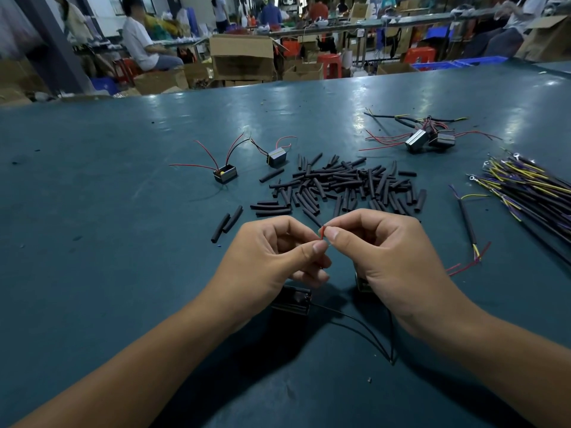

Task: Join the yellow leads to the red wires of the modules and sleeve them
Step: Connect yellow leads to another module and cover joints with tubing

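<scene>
Red wire (322, 232) is pinched between left hand (278, 257) and right hand (389, 257). Finished modules (429, 140) lie at 1 o'clock; two bare modules (226, 175) at 11 wait, so I judge much remains.

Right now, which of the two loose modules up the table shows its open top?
The left module, open side up, yellow inside; the right one shows a closed grey face.

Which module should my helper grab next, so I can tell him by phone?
On the blue-green table, look left of the heap of black sleeves. Two small modules stand there; take the nearer, left one. Unlike its neighbour, its open top shows a yellow spot, and three red wires arch from it.
</scene>
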{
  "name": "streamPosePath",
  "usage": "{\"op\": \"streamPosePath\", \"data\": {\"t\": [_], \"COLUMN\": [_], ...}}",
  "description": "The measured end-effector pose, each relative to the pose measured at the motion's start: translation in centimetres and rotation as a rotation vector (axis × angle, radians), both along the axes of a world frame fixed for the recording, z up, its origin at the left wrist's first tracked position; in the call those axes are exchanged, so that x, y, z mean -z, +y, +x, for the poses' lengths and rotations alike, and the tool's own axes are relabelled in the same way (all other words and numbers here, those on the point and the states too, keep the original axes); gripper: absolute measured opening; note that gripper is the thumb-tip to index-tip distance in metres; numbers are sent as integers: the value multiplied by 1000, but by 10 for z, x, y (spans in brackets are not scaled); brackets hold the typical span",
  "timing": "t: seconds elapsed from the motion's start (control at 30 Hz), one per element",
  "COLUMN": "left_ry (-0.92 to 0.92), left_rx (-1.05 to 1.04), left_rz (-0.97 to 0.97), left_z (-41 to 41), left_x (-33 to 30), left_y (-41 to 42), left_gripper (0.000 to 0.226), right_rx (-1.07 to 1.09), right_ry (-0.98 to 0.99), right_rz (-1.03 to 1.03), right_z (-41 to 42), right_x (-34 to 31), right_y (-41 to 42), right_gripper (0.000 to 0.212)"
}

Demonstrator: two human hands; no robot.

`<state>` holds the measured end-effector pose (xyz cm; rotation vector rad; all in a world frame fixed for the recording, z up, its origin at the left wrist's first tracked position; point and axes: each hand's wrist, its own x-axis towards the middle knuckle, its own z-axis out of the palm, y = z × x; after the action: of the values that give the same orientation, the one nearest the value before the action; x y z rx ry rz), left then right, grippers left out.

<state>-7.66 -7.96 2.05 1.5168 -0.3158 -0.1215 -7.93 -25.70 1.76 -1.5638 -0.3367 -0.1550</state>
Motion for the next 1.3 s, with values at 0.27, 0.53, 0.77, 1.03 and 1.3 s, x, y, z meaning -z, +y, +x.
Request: {"op": "streamPosePath", "data": {"t": [0.27,0.53,0.77,1.03,1.3], "left_ry": [-105,-305,-592,-129,-244], "left_rx": [-15,-177,-248,-122,-66], "left_rz": [61,310,584,303,342], "left_z": [-3,-5,-7,-5,3], "left_x": [1,-9,-22,-24,-21], "left_y": [1,5,9,3,15], "left_gripper": [10,7,11,24,11], "right_rx": [34,5,-40,45,62], "right_ry": [-43,-69,-157,-411,-437], "right_rz": [-86,-157,-269,-484,-505], "right_z": [-2,-2,-5,-7,-2], "right_x": [-2,-5,-9,-11,-10], "right_y": [2,4,0,-2,-7], "right_gripper": [8,13,13,10,12]}}
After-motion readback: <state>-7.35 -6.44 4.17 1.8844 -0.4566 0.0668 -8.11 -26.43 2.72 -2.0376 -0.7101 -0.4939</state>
